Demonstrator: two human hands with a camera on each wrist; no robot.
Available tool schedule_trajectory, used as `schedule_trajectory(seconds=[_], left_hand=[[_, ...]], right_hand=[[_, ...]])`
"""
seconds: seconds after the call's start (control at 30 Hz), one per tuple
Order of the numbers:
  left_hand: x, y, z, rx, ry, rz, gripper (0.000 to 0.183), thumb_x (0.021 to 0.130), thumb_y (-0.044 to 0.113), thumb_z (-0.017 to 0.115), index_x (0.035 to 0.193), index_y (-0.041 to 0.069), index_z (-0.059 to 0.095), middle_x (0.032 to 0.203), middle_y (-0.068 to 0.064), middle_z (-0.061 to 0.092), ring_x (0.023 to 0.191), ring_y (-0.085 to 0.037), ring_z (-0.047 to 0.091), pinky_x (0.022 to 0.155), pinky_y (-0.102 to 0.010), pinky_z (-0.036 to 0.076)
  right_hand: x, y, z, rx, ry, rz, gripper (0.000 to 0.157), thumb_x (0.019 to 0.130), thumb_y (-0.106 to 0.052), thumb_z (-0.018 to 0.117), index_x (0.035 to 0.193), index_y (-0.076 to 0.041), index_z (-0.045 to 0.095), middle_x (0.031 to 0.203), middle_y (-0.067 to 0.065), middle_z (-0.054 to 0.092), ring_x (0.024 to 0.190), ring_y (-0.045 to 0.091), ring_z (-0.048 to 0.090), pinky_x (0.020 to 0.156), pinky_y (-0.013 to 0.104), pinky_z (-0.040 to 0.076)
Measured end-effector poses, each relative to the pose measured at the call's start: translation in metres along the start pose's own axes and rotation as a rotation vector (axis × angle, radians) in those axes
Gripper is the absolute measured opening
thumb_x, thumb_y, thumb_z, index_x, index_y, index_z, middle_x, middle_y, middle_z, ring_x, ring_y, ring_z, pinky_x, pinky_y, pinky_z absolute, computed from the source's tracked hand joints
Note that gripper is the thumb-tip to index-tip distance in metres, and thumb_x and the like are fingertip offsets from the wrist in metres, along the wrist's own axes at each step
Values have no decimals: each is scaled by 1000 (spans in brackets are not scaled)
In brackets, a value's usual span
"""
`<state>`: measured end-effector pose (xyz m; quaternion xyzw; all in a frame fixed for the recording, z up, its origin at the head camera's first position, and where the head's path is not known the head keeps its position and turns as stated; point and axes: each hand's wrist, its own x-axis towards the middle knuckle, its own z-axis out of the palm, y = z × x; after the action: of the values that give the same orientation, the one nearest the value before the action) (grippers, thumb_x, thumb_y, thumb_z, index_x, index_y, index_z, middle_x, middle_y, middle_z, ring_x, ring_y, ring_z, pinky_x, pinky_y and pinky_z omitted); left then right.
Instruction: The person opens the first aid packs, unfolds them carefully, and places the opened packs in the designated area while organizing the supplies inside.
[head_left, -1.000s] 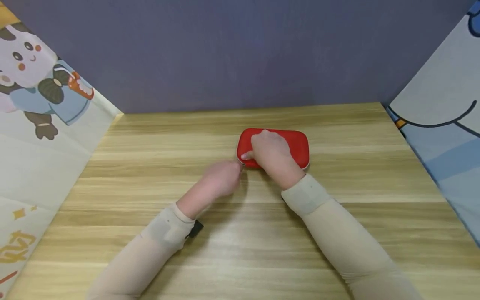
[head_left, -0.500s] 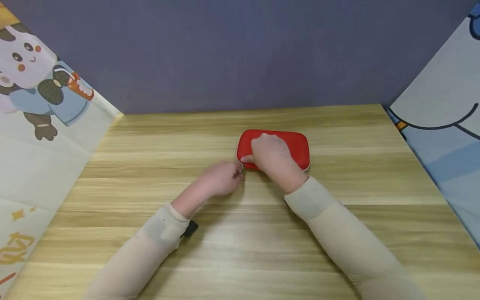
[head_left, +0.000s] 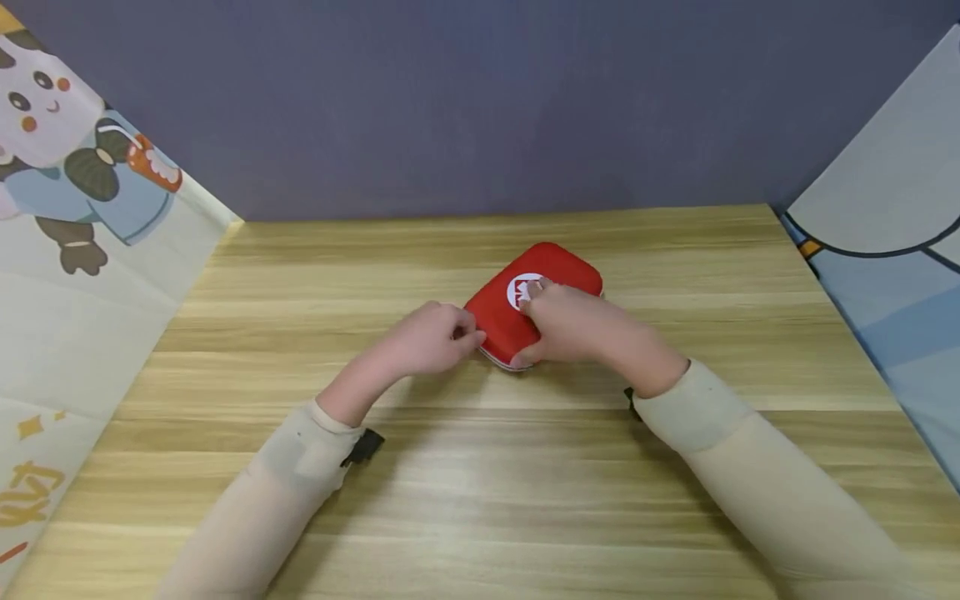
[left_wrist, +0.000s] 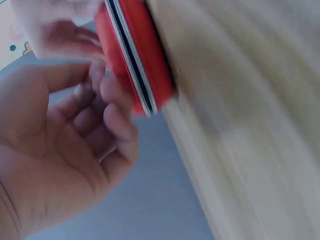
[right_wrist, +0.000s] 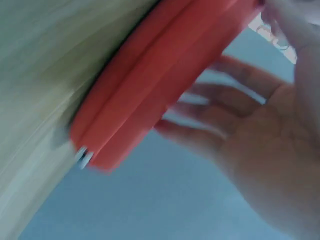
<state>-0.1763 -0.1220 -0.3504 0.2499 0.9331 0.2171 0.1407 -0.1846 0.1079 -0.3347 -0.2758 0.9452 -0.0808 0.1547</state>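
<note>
A small red zippered case (head_left: 504,323) lies turned at a slant on the wooden table. Its top carries a round white emblem (head_left: 517,291), partly covered by my right fingers. My right hand (head_left: 577,323) spreads over the case, fingertips on the top and thumb at the near edge; in the right wrist view those fingers look fairly straight. At the case's left corner is my left hand (head_left: 433,340), its fingers loosely bent and their tips right at the edge. The left wrist view shows the pale-edged dark zipper (left_wrist: 132,57) along the side.
The wooden table (head_left: 480,500) meets a grey-blue panel (head_left: 480,108) behind the case. Cartoon-printed sheets border the table, the left sheet (head_left: 45,333) and the right sheet (head_left: 892,275). Dark straps show at both sleeve cuffs.
The case has turned so its left end swings nearer, and its emblem now shows. My right hand has shifted from gripping over its top to spread fingers; my left fingers have loosened.
</note>
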Motion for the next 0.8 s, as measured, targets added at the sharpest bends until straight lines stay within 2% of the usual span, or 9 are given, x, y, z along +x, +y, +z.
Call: schedule_trajectory(seconds=[0.1, 0.17, 0.23, 0.3, 0.4, 0.57, 0.67, 0.8], left_hand=[[7, -2, -4, -1, 88, -67, 20, 105, 25, 63, 92, 11, 69, 74, -1, 63, 71, -19, 57, 70, -33, 47], [11, -4, -3, -40, 88, -114, 20, 105, 26, 63, 109, 8, 69, 88, -6, 70, 79, -22, 63, 76, -35, 51], [14, -5, 1, -116, 52, -151, 30, 106, 26, 62, 126, 4, 64, 105, -11, 74, 91, -24, 68, 84, -37, 55], [15, -4, 6, -210, 10, -182, 42, 106, 27, 62, 139, 2, 56, 117, -16, 74, 97, -25, 70, 90, -38, 57], [12, -1, 12, -357, -32, -230, 59, 106, 27, 63, 154, 0, 43, 123, -18, 73, 93, -24, 75, 90, -36, 59], [9, 2, 18, -575, -81, -288, 71, 107, 24, 64, 163, -2, 30, 105, -16, 72, 71, -20, 71, 71, -31, 62], [8, 2, 19, -628, -96, -297, 69, 108, 23, 62, 162, -4, 30, 97, -15, 70, 68, -18, 67, 65, -30, 62], [8, 2, 19, -663, -88, -296, 65, 109, 23, 61, 160, -3, 30, 97, -14, 69, 67, -18, 66, 63, -31, 61]], right_hand=[[-6, 10, -4, 76, -86, -36, 83, 89, -40, 86, 156, -5, 52, 173, 19, 33, 162, 43, 28, 124, 59, 41], [-11, 15, -5, 108, -126, -51, 81, 90, -31, 85, 159, -8, 49, 177, 14, 27, 165, 44, 17, 126, 64, 35], [-16, 18, -6, 121, -146, -69, 78, 90, -22, 82, 159, -7, 49, 178, 12, 25, 165, 47, 12, 127, 69, 30], [-20, 19, -4, 119, -145, -74, 78, 92, -23, 81, 160, -6, 47, 178, 14, 24, 165, 49, 11, 126, 72, 27], [-23, 15, 1, 89, -108, -70, 84, 94, -34, 81, 161, -2, 43, 177, 20, 23, 164, 51, 14, 126, 73, 25], [-22, -3, 17, -42, 14, -38, 99, 92, -57, 78, 164, -2, 37, 173, 24, 30, 160, 55, 25, 119, 73, 38], [-17, -14, 27, -157, 87, -27, 101, 92, -64, 74, 162, -1, 39, 167, 28, 39, 154, 59, 33, 113, 73, 45], [-11, -24, 33, -228, 143, -6, 98, 92, -65, 73, 159, 1, 44, 160, 32, 46, 148, 61, 42, 107, 76, 48]])
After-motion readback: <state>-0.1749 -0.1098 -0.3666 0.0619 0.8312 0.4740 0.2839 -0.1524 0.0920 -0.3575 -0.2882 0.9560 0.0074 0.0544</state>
